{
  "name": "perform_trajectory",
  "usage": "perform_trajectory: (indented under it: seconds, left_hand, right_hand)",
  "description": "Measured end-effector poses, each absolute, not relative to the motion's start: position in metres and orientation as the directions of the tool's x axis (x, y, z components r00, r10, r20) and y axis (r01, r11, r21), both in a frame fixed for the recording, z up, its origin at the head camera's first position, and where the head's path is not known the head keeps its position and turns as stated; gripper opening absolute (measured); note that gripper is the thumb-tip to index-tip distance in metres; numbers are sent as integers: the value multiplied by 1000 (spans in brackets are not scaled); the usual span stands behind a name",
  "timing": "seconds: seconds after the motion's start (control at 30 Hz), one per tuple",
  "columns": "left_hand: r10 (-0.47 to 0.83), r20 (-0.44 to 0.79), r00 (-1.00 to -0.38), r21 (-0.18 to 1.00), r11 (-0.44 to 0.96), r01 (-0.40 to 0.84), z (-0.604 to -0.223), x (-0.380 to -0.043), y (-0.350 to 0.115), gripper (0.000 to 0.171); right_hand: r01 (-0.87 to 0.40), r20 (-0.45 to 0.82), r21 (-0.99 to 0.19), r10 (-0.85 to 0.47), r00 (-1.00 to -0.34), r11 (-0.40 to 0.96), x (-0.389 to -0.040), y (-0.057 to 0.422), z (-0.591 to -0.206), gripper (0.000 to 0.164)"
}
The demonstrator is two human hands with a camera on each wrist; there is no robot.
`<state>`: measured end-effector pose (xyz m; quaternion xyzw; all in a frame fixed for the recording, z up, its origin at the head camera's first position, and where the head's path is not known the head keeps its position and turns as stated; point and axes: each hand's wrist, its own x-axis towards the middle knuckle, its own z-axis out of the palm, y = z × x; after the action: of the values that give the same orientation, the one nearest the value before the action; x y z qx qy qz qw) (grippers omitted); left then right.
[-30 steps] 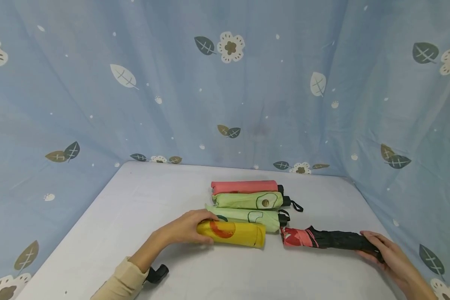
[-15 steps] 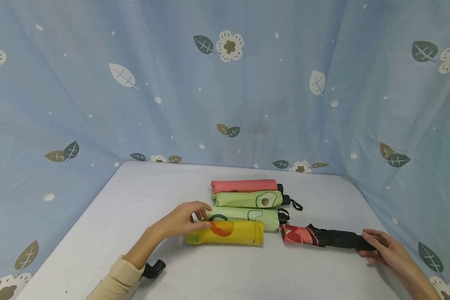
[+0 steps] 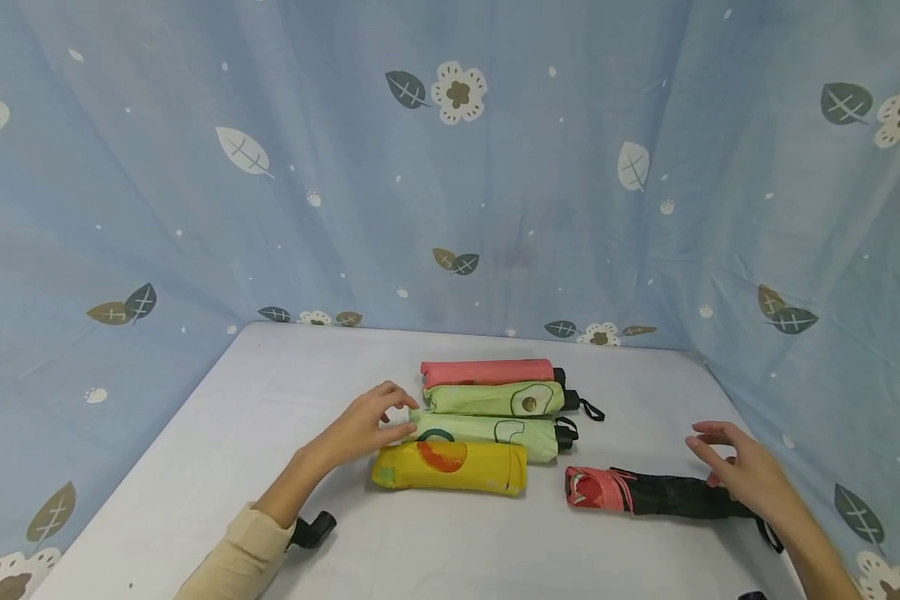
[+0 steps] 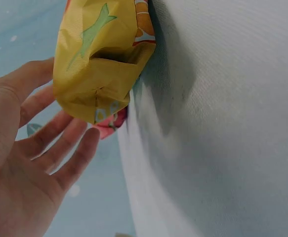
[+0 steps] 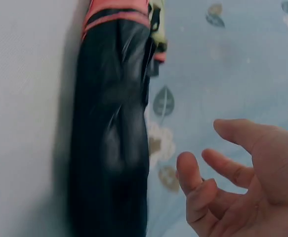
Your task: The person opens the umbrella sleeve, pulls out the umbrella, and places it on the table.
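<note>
In the head view, my left hand (image 3: 360, 425) hovers by the left ends of the folded umbrellas, fingers loosely bent and holding nothing. A yellow folded umbrella (image 3: 483, 468) with an orange fruit print lies just in front of it. The left wrist view has the fingers apart beside the yellow umbrella's end (image 4: 94, 94). Behind lie two light green avocado-print umbrellas (image 3: 468, 428) and a pink one (image 3: 487, 372), side by side. My right hand (image 3: 746, 471) is over the handle end of a black and red folded umbrella (image 3: 671, 496), with relaxed fingers around nothing.
All the umbrellas rest on a white-covered table (image 3: 450, 550). A blue curtain (image 3: 345, 167) with leaves and flowers hangs behind and at both sides. Below the left sleeve (image 3: 243, 554) shows a black piece (image 3: 315, 531).
My left hand has let go of the yellow umbrella and drawn back and up from it. My right hand has released the black and red umbrella, now lying slightly nearer the front, and lifted away.
</note>
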<state>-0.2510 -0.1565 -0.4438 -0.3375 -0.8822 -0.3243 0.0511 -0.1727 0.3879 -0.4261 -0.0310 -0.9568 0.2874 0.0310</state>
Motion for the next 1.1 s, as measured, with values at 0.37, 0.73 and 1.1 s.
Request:
perform_trajectory:
  seconds: [0.37,0.73,1.1]
  left_hand:
    - [639,151,-755,559,574,598,-440,-268,-147,39]
    - [700,63,-711,572,558,601,-436,-279,-139,40]
    - [726,29,-687,551,562,616,-435,-282,-134,47]
  right_hand:
    - [-241,100,-587,-226,-969,773,-213,315,-418,32]
    - [-380,25,-636,-475,-880,672,-234,281,-432,34]
    - [-393,-64,-495,-484,-873,775,-250,263,-439,48]
